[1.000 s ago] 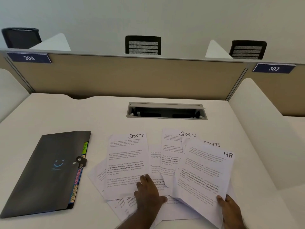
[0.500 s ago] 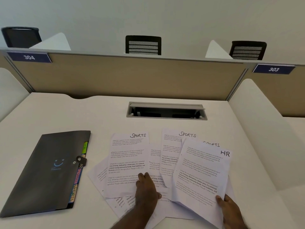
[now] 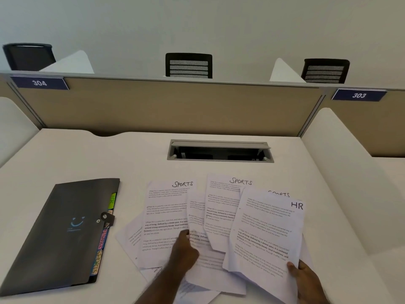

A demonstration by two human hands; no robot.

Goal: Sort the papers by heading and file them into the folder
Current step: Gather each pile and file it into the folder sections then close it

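on the white desk, a spread of printed papers is lying fanned out just right of a dark folder, which is sitting closed with its snap strap fastened and coloured index tabs peeking from its right edge. two sheets near the middle are showing the handwritten heading sports, and a third sports heading is partly hidden behind the front sheet. the left hand is reaching into the middle of the spread, its fingers curling under the lower edge of one sheet and gripping it. the right hand is pinching the lower right corner of the hr sheet, thumb on top, and that sheet is lying tilted over the right side of the pile. beyond the papers, a cable slot is sitting open in the desk, and a tan divider is standing behind it, carrying number plates reading 304 and 303.
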